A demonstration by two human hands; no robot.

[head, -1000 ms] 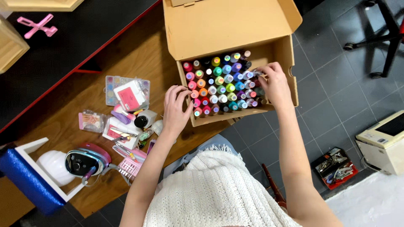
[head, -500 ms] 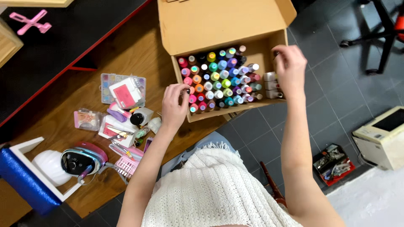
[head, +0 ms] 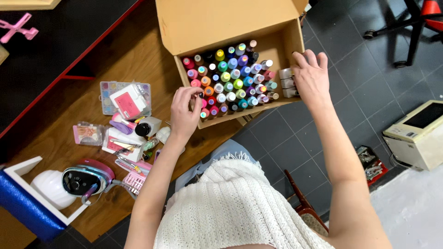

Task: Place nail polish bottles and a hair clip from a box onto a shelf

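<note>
bottles [head: 230, 78] between left hand [head: 184, 113], right hand [head: 311, 78]

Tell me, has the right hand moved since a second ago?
Yes. The right hand has shifted from over the coloured bottles to the cardboard box's right end, by the pale bottles there.

Bare gap (narrow) beside packed bottles [head: 230, 80]

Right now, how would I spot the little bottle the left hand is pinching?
Find the open cardboard box on the wooden table, packed with small bottles with coloured caps. At its front left corner, the left hand pinches one bottle by its top. Its cap looks black, unlike the bright caps beside it.
</note>
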